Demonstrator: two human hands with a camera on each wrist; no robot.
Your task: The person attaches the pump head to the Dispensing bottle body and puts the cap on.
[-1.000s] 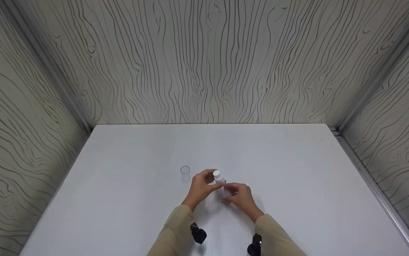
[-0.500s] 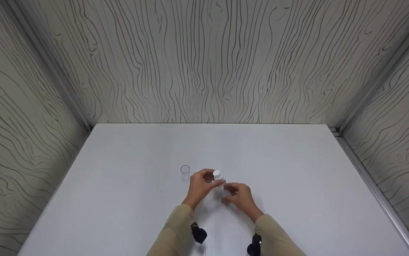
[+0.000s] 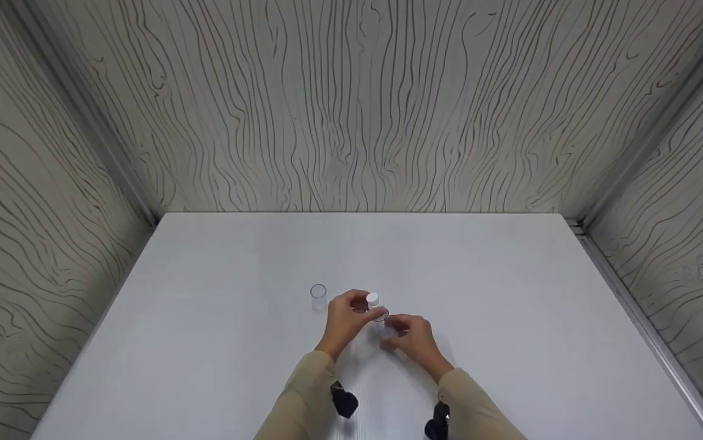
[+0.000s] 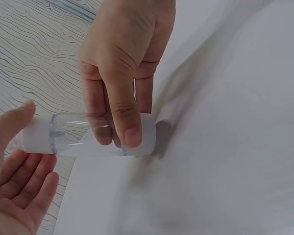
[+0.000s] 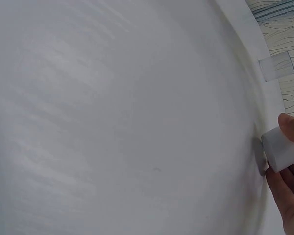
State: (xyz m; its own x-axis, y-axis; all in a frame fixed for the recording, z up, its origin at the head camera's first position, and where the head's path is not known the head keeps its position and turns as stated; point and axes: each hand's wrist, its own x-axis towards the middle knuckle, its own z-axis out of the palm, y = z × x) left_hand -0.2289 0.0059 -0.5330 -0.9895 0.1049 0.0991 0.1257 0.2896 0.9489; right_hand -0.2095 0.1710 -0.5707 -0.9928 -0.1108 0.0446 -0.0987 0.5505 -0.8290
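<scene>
In the head view a small pump bottle with a white top (image 3: 374, 300) is held tilted between both hands. My left hand (image 3: 342, 321) grips its upper white part, thumb on one side and fingers on the other. My right hand (image 3: 417, 337) holds the lower end. In the left wrist view the clear body (image 4: 76, 134) lies between the white collar (image 4: 36, 133) and the white base (image 4: 148, 133), which the right thumb presses. The right wrist view shows that base (image 5: 280, 149) close above its shadow. A clear cylindrical cap (image 3: 319, 298) stands on the table, left of the left hand.
A white table (image 3: 204, 342) spreads under the hands. Wood-grain panels (image 3: 351, 110) enclose it at the back and both sides, with grey metal strips along the corners. Black wrist cameras (image 3: 345, 402) hang under both sleeves.
The left hand's thumb has shifted slightly upward on the bottle's upper part. The right hand and the clear cap stay almost where they were.
</scene>
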